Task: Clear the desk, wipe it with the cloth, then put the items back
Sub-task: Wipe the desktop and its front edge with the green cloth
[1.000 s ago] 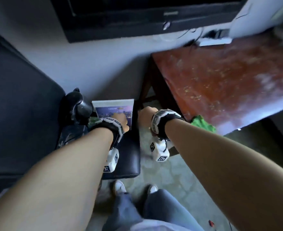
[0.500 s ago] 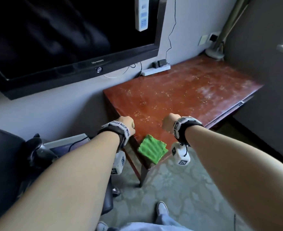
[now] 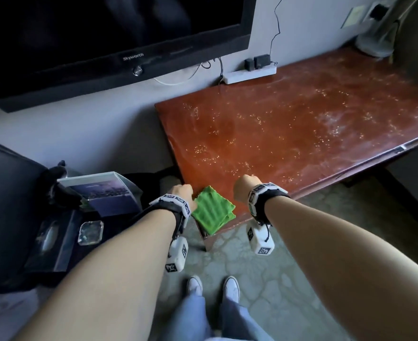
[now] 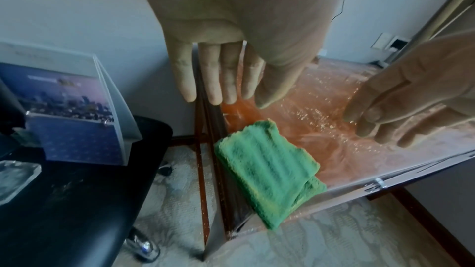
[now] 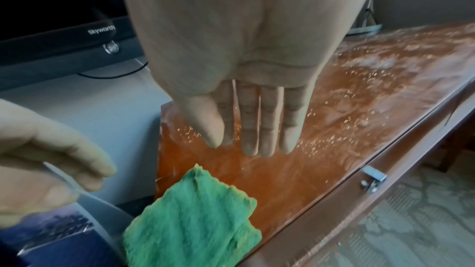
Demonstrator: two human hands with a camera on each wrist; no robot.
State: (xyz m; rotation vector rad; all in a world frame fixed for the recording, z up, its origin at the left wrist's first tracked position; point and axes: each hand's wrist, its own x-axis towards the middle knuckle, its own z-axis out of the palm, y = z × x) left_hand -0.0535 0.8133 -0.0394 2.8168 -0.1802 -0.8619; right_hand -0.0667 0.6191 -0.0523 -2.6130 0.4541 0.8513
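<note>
A folded green cloth [image 3: 212, 210] lies on the near left corner of the reddish-brown desk [image 3: 301, 129], partly over its edge. In the left wrist view the cloth [image 4: 264, 170] sits below my left hand [image 4: 221, 80], whose fingers hang straight and hold nothing. My left hand [image 3: 184, 193] hovers just left of the cloth. My right hand [image 3: 246, 185] hovers just right of it, above the desk's front edge. The right wrist view shows that hand [image 5: 254, 127] with straight fingers, empty, over the dusty desk top [image 5: 359, 109] and the cloth [image 5: 192, 220].
A black chair [image 3: 11, 205] at the left carries a desk calendar [image 3: 104, 195], a glass ashtray [image 3: 91, 231] and a dark box [image 3: 50, 239]. A power strip [image 3: 249, 73] lies at the desk's back edge below a wall television [image 3: 104, 40]. A lamp base [image 3: 375, 43] stands far right.
My view swung from the chair to the desk. Both hands moved away from the calendar on the chair and now hover on either side of the green cloth.
</note>
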